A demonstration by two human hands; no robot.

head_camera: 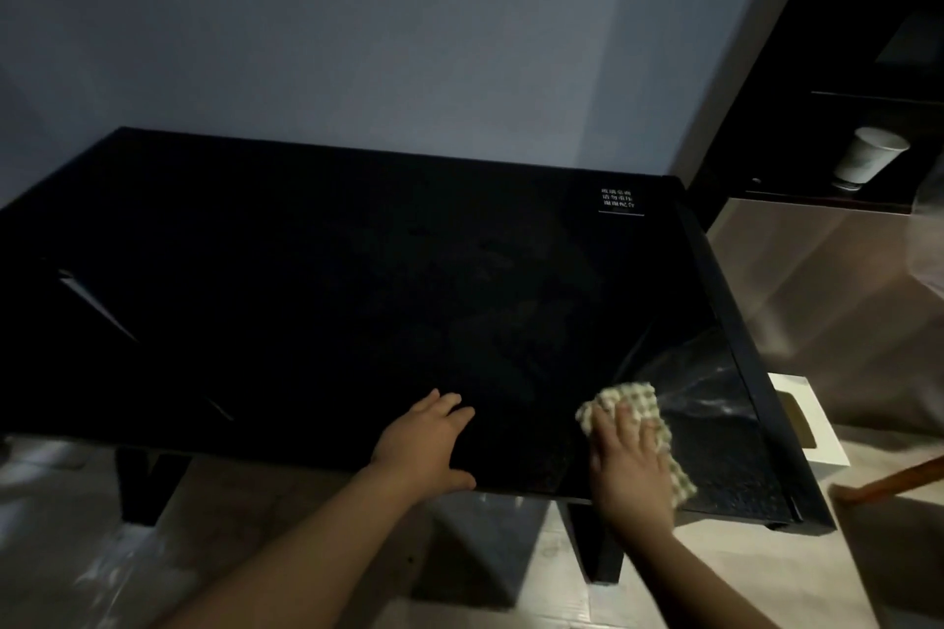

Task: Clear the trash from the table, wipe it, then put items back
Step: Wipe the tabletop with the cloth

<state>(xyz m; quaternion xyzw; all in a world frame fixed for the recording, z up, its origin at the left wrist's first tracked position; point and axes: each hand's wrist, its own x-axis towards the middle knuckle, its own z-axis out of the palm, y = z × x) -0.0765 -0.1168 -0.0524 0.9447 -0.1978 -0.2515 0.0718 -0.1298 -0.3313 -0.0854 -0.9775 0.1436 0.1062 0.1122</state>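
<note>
Cloth point(633, 398) under right hand point(631, 470) on table point(306, 271), paper cup point(868, 158) on shelf point(817, 200)

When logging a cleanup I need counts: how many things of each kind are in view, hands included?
Tables: 1, the black table
Cloths: 1, the checked cloth under the right hand
Cups: 1, the paper cup
Boxes: 1, the white box
Hands: 2, counting the left hand
Total: 6
</note>
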